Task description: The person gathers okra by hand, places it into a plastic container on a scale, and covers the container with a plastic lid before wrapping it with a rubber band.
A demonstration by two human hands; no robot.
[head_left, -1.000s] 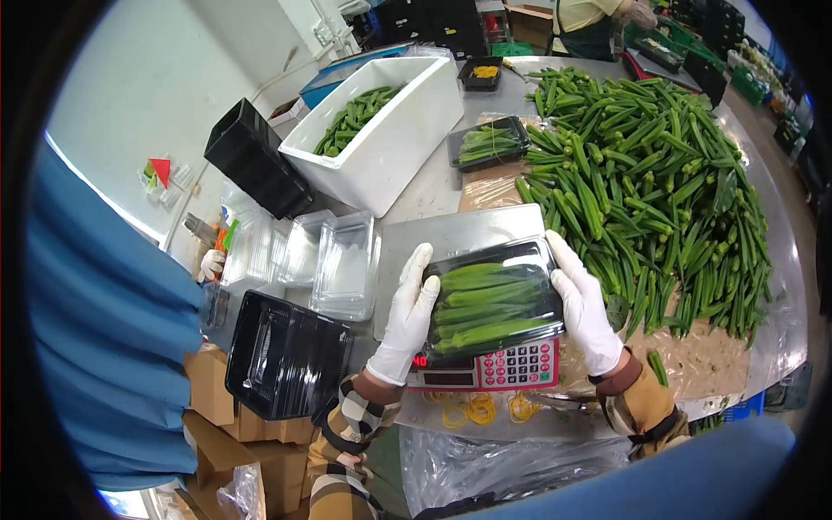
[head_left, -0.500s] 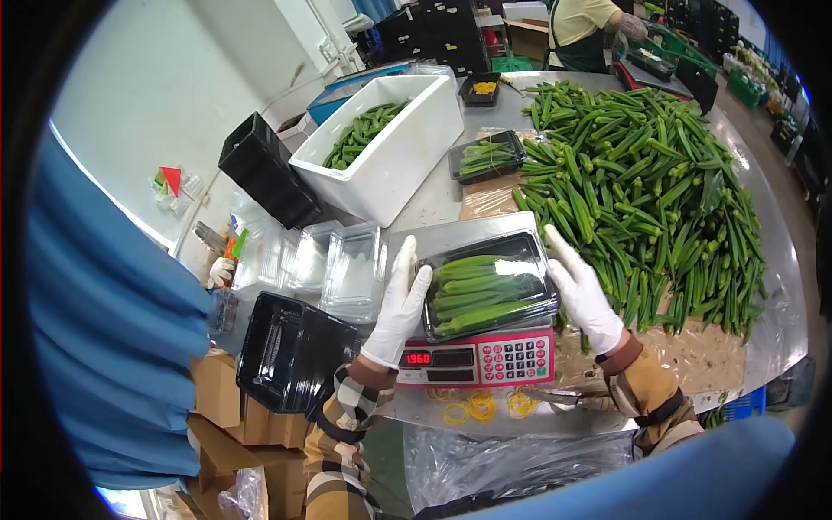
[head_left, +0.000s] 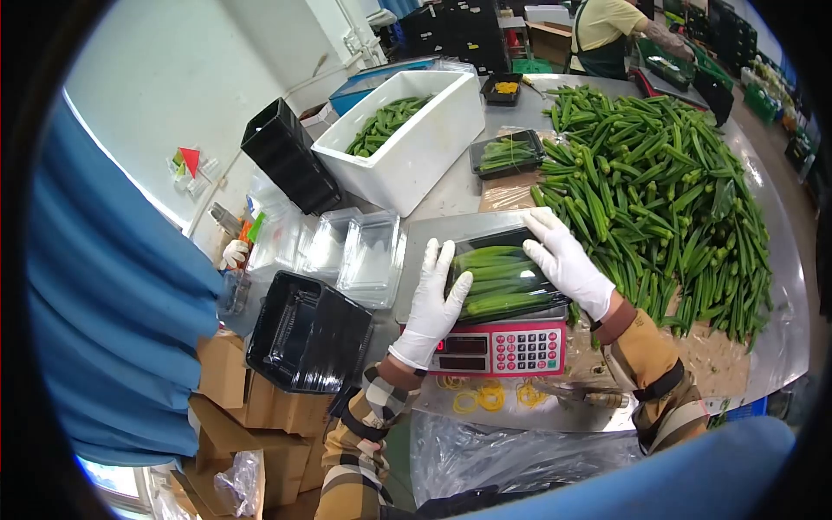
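A black tray of okra under a clear lid (head_left: 498,286) sits on the metal plate of an electronic scale (head_left: 520,351) with a pink-red front. My left hand (head_left: 431,305), in a white glove, lies along the tray's left side, fingers stretched and thumb at the lid's edge. My right hand (head_left: 568,267), gloved too, rests with extended fingers on the lid's upper right part. The scale's red digits are mostly hidden behind my left hand. To the right spreads a large heap of loose okra (head_left: 659,191).
Clear lids (head_left: 371,258) and stacked black trays (head_left: 308,334) stand at left. Behind them is a white foam box (head_left: 433,165) with okra. A packed okra tray (head_left: 509,154) lies beyond the scale. Yellow rubber bands (head_left: 490,397) lie in front. A co-worker (head_left: 604,35) stands at the far end.
My right hand has moved inward from beside the tray onto its lid. My left hand has come closer around the left side. The view has shifted slightly.
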